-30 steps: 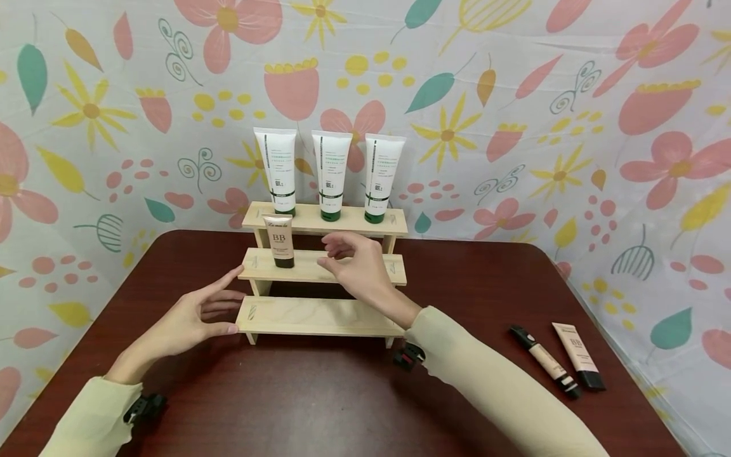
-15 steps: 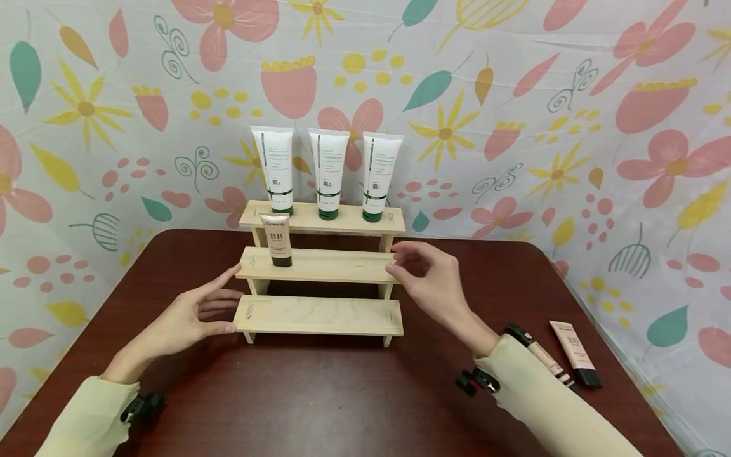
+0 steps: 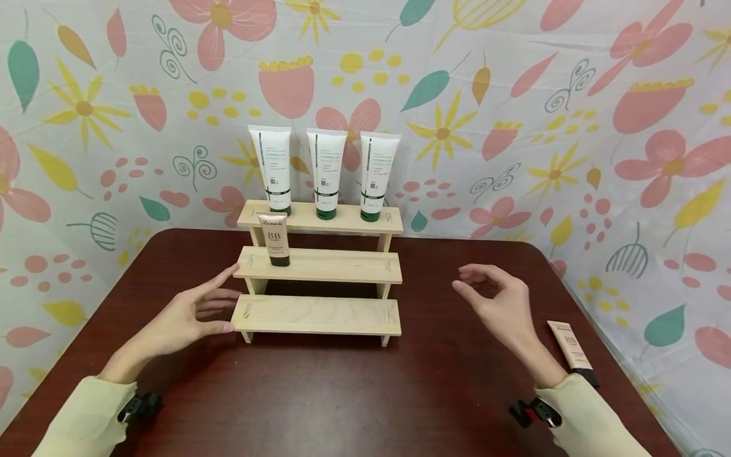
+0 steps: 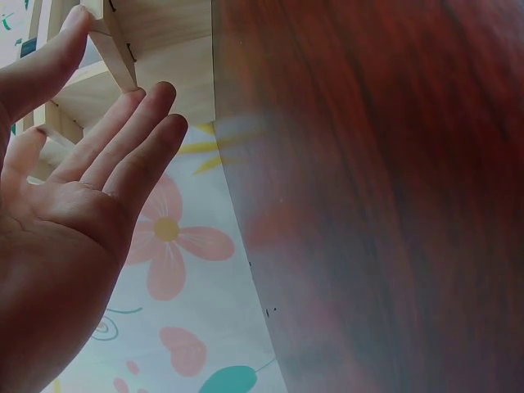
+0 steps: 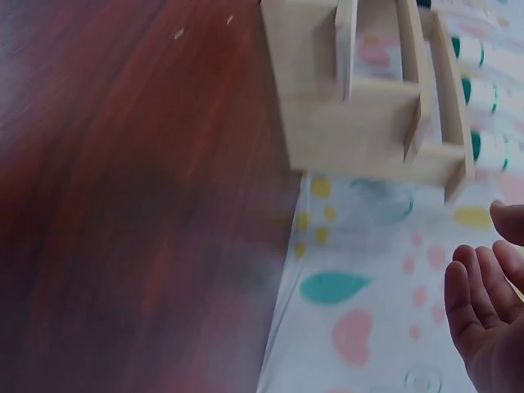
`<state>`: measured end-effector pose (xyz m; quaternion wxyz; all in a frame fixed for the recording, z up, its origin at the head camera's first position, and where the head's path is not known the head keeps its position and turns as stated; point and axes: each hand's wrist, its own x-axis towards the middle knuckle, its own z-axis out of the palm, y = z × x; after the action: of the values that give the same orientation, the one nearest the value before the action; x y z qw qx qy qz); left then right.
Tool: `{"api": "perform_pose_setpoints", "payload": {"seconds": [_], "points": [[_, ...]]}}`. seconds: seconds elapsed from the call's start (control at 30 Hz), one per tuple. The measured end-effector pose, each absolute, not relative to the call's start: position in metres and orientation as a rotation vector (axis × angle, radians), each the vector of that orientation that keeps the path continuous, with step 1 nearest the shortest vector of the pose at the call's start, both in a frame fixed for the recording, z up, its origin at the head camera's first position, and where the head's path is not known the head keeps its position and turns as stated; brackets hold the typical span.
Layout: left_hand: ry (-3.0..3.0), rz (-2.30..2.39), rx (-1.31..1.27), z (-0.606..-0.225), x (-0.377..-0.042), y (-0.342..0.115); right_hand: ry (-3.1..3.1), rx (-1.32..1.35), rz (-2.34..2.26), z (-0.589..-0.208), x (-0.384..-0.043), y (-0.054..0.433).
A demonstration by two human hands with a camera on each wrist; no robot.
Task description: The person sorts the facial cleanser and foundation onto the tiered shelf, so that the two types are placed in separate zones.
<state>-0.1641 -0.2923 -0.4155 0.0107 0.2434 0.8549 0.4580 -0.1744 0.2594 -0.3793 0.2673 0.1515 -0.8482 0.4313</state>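
A three-step wooden display stand (image 3: 320, 314) stands on the table. My left hand (image 3: 171, 320) touches its left end with fingers extended; the left wrist view shows that hand (image 4: 74, 213) with fingertips against the wood. On the middle step, toward the left, a small beige BB cream tube (image 3: 276, 240) stands upright on its black cap. My right hand (image 3: 502, 308) hovers right of the stand, fingers loosely bent and nothing in them. In the right wrist view, the right hand (image 5: 491, 307) is partly cut off. A second BB cream tube (image 3: 571, 346) lies beyond it.
Three white tubes with green caps, the left (image 3: 273, 170), middle (image 3: 327, 172) and right (image 3: 378, 174), stand on the top step. The dark red table (image 3: 320, 400) meets a flower-printed cloth (image 3: 457, 190) behind. The right forearm hides the slim concealer-like tube.
My right hand has moved away from the middle step to the right, over the table. It now covers the slim tube at the right. My left hand keeps its place at the stand.
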Motion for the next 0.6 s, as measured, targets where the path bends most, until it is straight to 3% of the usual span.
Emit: {"api": "perform_pose_setpoints", "payload": {"seconds": [0.6], "points": [[2.690, 1.401, 0.747, -0.417, -0.165, -0.293, -2.544, 0.274, 0.915, -0.384, -0.150, 0.370]]}}
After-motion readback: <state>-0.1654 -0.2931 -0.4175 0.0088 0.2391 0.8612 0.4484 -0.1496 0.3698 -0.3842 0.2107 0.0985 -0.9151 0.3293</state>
